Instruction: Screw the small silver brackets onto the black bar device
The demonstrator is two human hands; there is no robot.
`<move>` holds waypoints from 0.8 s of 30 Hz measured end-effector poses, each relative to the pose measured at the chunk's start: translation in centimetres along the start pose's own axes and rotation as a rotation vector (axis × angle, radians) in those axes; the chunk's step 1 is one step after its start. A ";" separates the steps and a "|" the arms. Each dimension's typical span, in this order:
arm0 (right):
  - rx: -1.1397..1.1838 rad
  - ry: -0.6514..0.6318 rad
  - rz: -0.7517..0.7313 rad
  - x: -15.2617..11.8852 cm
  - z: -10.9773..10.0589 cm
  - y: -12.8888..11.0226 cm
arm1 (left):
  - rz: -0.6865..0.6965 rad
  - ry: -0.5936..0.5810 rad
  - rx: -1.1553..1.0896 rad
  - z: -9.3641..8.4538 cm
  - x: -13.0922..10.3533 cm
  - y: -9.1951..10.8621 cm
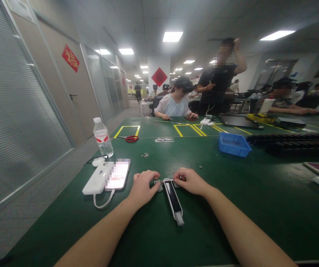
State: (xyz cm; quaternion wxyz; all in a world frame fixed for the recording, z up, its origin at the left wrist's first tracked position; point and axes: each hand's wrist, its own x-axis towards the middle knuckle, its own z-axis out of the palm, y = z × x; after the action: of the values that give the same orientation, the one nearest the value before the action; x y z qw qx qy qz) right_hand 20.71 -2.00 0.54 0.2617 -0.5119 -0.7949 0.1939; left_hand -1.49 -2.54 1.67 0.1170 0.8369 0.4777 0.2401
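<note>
A narrow white-framed device with a dark face (172,196) lies on the green table (153,237), a pale grey end toward me. Small metal pieces (158,185) sit at its far end. My left hand (144,187) is at the left of that end, thumb at the metal piece and fingers apart from the thumb, holding nothing clear. On the other side, my right hand (189,180) has thumb and fingertips pressed together at the device's far right corner; what they grip is too small to make out.
Left: a bottle (103,138), white power bank (95,180) and phone (121,174). Farther back: red scissors (131,138), small rings (145,155), metal strips (164,139). Right: a blue tray (234,144) and black racks (301,144). A person (176,102) sits across the table.
</note>
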 end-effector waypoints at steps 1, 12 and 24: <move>0.003 -0.001 0.001 0.0 0.0 0.0 | -0.012 -0.011 0.008 0.0 0.0 0.0; 0.011 0.005 -0.007 0.0 0.2 0.3 | -0.012 -0.053 0.024 0.0 0.0 -0.3; -0.008 -0.008 -0.003 0.0 -0.1 -0.1 | 0.054 -0.038 0.008 -0.3 -0.1 0.3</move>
State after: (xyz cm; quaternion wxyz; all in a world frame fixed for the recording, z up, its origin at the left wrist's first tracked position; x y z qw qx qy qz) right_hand 20.66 -2.05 0.64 0.2569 -0.5112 -0.7973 0.1923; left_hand -1.49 -2.77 2.03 0.1159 0.8544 0.4535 0.2254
